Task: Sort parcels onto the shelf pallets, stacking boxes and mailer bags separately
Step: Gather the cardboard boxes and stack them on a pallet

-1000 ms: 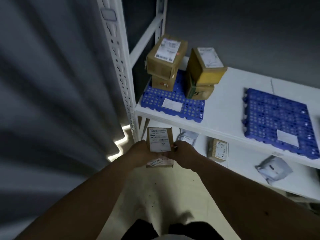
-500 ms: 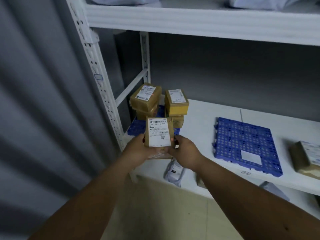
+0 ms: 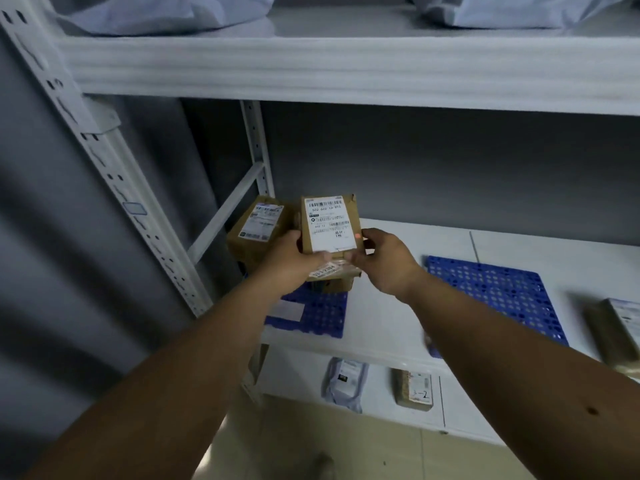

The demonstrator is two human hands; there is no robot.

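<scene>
A small brown cardboard box (image 3: 329,223) with a white shipping label is held between both hands, my left hand (image 3: 294,259) gripping its left side and my right hand (image 3: 381,261) its right side. It is over the right-hand stack of boxes on the left blue pallet (image 3: 320,313), and that stack is mostly hidden behind it. Another stack of labelled brown boxes (image 3: 258,228) stands just to the left on the same pallet. A second blue pallet (image 3: 495,289) lies bare to the right on the same white shelf.
The upper shelf board (image 3: 346,67) hangs close above, with pale mailer bags (image 3: 162,12) on it. A brown parcel (image 3: 613,327) lies at the right shelf edge. On the lower shelf lie a mailer bag (image 3: 344,382) and a small box (image 3: 414,391). A white upright post (image 3: 104,161) stands left.
Both hands have carried the box up and forward, from below the shelf edge to over the right stack on the left pallet. The view has tilted upward.
</scene>
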